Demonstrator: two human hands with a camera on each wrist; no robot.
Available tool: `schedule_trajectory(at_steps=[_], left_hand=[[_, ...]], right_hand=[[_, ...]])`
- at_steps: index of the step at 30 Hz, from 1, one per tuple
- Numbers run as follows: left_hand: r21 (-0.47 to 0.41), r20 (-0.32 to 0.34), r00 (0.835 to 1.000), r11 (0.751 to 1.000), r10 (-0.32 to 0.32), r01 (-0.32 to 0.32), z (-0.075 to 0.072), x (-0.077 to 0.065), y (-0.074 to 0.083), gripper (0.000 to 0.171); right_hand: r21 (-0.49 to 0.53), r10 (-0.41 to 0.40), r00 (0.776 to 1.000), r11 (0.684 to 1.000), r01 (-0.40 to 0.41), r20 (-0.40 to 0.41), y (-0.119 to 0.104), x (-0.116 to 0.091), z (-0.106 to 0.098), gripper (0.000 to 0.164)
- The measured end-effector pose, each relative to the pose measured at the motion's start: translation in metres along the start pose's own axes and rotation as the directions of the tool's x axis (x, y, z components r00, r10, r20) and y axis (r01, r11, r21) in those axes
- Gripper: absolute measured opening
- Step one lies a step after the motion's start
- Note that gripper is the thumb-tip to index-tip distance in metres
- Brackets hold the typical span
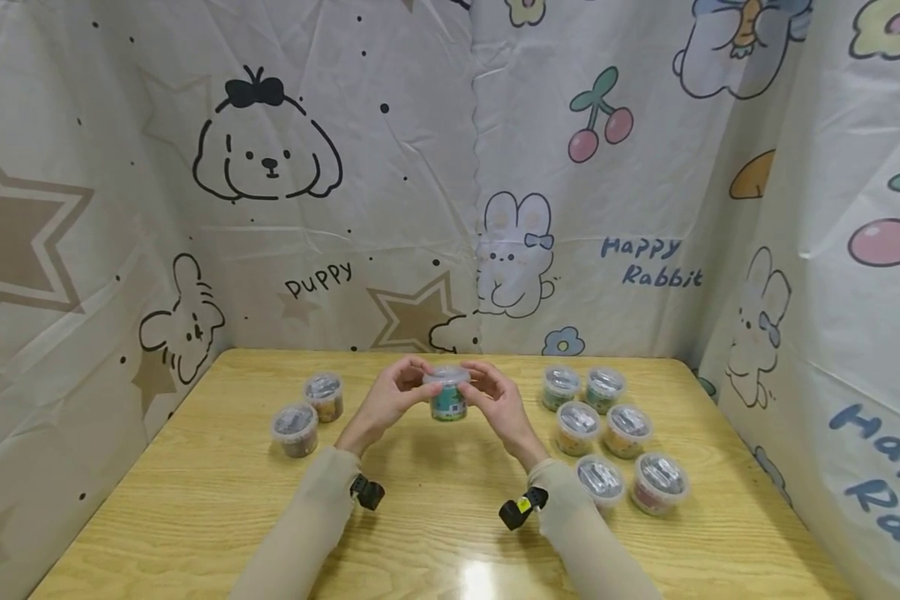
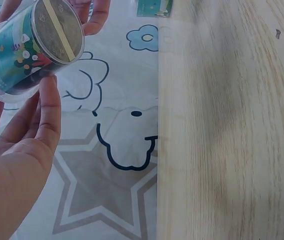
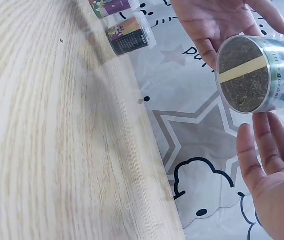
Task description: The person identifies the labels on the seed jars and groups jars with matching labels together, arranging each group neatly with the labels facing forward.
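Note:
Near the table's far edge, a clear plastic tub (image 1: 448, 405) with a teal label and a clear lid is held up between both hands. My left hand (image 1: 390, 398) grips it from the left side, thumb at the front just under the lid. From the other side my right hand (image 1: 499, 403) grips it the same way. The wrist views show the underside of the tub (image 3: 244, 75), tilted toward the cameras, with dark, soil-like contents and a pale flat strip across it. In the left wrist view, fingertips (image 2: 49, 90) press on the label side.
Two similar lidded tubs (image 1: 295, 431) stand on the left of the wooden table (image 1: 420, 508). Several more tubs (image 1: 579, 427) stand in pairs on the right, the nearest beside the right forearm. A printed cloth (image 1: 412, 167) hangs around the back and sides.

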State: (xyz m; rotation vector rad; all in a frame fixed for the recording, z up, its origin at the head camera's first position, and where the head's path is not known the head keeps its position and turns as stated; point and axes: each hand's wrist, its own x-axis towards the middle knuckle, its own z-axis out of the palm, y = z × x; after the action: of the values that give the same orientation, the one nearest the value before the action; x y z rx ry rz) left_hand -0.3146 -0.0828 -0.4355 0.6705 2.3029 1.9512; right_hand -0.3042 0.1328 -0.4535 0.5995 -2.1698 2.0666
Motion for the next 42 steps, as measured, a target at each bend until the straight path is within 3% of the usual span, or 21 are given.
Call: schedule_trajectory(at_steps=[6, 14, 21, 32, 37, 42], left_hand=[[-0.005, 0.022, 1.000, 1.000, -0.008, 0.008, 0.000, -0.001, 0.002, 0.027], [0.048, 0.003, 1.000, 0.999, 0.012, -0.012, 0.003, -0.002, 0.005, 0.028], [0.052, 0.009, 1.000, 0.998, 0.019, -0.019, 0.004, -0.004, 0.004, 0.031], [0.135, -0.043, 0.997, 0.989, 0.061, -0.055, 0.008, 0.000, 0.003, 0.031], [0.187, -0.069, 0.992, 0.978, 0.104, -0.089, 0.010, 0.000, 0.004, 0.030], [0.149, -0.043, 0.996, 0.986, 0.078, -0.071, 0.007, 0.001, 0.001, 0.029]], right_hand=[[0.002, -0.002, 0.999, 1.000, 0.002, 0.046, -0.001, -0.001, 0.000, 0.043], [0.002, -0.002, 1.000, 1.000, 0.002, -0.008, -0.001, -0.002, 0.001, 0.041], [0.001, 0.002, 0.999, 1.000, -0.002, 0.044, 0.000, -0.003, 0.000, 0.037], [-0.097, 0.005, 0.997, 0.995, -0.012, -0.073, -0.004, -0.001, 0.003, 0.034], [-0.103, 0.007, 0.999, 0.995, -0.012, -0.048, -0.003, -0.002, 0.000, 0.036], [-0.090, 0.037, 0.999, 0.995, -0.034, 0.037, -0.003, -0.003, -0.007, 0.038]])
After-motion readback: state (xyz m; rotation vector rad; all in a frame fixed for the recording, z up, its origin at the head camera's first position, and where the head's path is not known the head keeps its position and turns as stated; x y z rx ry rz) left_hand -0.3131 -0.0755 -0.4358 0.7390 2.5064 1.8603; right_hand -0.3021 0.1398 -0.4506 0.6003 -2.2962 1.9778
